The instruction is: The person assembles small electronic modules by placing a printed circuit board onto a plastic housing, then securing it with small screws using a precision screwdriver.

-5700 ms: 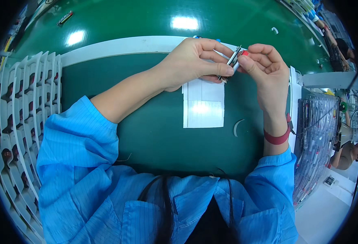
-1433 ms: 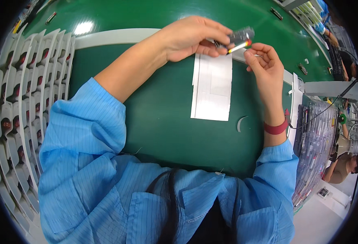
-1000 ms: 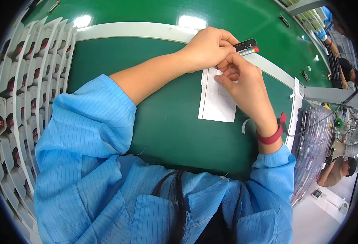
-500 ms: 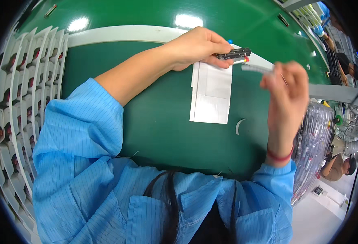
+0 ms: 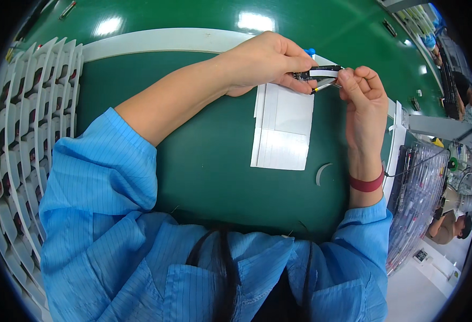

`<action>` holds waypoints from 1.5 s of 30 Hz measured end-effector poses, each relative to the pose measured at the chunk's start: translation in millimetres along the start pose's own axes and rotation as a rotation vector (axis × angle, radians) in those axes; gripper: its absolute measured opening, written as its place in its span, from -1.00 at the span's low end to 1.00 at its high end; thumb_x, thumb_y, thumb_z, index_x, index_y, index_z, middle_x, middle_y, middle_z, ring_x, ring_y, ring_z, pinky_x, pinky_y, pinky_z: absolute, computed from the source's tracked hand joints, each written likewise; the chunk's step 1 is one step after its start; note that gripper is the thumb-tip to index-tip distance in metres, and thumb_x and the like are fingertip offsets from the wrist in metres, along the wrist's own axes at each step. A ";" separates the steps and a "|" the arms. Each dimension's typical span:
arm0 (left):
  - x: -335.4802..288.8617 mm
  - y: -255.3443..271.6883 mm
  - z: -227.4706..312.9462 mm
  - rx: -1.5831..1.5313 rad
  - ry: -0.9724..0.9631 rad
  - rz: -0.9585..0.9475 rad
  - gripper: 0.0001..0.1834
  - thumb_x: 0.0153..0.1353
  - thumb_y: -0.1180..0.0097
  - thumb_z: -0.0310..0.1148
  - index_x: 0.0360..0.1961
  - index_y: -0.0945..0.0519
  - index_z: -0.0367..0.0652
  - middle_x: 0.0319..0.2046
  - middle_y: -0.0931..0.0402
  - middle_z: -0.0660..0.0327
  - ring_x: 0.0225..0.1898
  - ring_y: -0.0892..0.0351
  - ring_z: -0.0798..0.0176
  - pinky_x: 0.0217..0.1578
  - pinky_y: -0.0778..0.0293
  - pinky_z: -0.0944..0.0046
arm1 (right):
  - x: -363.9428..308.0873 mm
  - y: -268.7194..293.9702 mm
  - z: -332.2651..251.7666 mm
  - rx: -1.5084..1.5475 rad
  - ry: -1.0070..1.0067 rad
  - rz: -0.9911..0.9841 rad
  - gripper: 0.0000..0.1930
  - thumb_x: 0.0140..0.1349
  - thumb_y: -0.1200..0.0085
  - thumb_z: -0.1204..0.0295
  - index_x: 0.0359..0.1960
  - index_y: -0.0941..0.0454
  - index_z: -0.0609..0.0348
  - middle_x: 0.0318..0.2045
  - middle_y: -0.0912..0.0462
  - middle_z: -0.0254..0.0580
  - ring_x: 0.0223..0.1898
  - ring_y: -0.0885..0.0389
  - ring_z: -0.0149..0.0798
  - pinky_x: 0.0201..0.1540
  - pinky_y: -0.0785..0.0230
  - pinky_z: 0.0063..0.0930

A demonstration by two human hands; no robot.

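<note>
My left hand (image 5: pixel 271 59) is closed round a slim black electronic part (image 5: pixel 331 68), gripping its left end between thumb and fingers. Along this part lies a narrow white strip (image 5: pixel 323 73). Its right end meets the pinched thumb and forefinger of my right hand (image 5: pixel 366 94). Just below, a short piece with a dark and yellow end (image 5: pixel 315 90) sticks out; its kind is unclear. Under my left hand, a white card or sheet (image 5: pixel 281 147) rests on the green mat (image 5: pixel 220 139). A curved white strip (image 5: pixel 322 174) lies to its right.
Stacked white trays (image 5: pixel 27 129) with small dark and reddish parts stand on the left. Clear plastic trays (image 5: pixel 415 204) are stacked on the right. A white rail (image 5: pixel 155 43) crosses behind the mat. Another person (image 5: pixel 450 228) is at the far right.
My right hand has moved left and brought its strip against the black part. My left hand still holds that part, and the view has shifted slightly.
</note>
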State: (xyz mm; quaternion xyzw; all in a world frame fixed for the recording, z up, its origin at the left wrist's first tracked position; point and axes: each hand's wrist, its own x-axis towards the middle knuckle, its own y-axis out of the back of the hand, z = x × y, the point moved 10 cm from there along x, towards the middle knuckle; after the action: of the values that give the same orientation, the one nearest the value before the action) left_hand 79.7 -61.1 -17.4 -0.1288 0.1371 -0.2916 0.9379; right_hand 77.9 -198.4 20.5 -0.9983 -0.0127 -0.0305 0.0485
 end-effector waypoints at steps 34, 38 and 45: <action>-3.7 -0.7 5.4 0.032 -0.028 0.040 -0.68 0.20 -0.01 -0.38 -0.16 -0.46 -0.49 -0.28 -0.51 -0.03 -0.22 -0.57 0.18 -0.10 -0.49 0.37 | -6.9 0.1 -2.3 -0.047 0.097 0.086 -0.82 0.03 -0.14 0.64 -0.34 -0.41 0.26 -0.44 -0.57 -0.22 -0.39 -0.50 -0.48 -0.27 -0.28 -0.72; -5.7 -3.6 8.4 0.051 -0.060 0.024 -0.70 0.13 -0.07 -0.45 -0.18 -0.47 -0.49 -0.30 -0.52 -0.02 -0.24 -0.58 0.21 -0.15 -0.53 0.35 | -13.0 -6.6 -14.2 -0.123 0.191 0.112 -0.82 0.03 -0.14 0.64 -0.37 -0.39 0.24 -0.42 -0.55 -0.23 -0.41 -0.49 -0.49 -0.31 -0.30 -0.73; -6.9 -2.7 7.7 0.028 -0.055 0.069 -0.71 0.12 -0.06 -0.50 -0.18 -0.45 -0.53 -0.31 -0.53 -0.05 -0.26 -0.59 0.21 -0.19 -0.55 0.36 | -12.0 -11.1 -27.6 -0.321 0.342 0.085 -0.79 0.01 -0.18 0.62 -0.35 -0.40 0.25 -0.43 -0.56 -0.23 -0.41 -0.49 -0.48 -0.33 -0.31 -0.72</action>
State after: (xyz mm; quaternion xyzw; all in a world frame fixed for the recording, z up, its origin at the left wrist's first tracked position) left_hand 75.3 -58.0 -8.1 -0.1188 0.1116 -0.2575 0.9524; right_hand 64.0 -190.4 48.2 -0.9731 0.0427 -0.1988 -0.1082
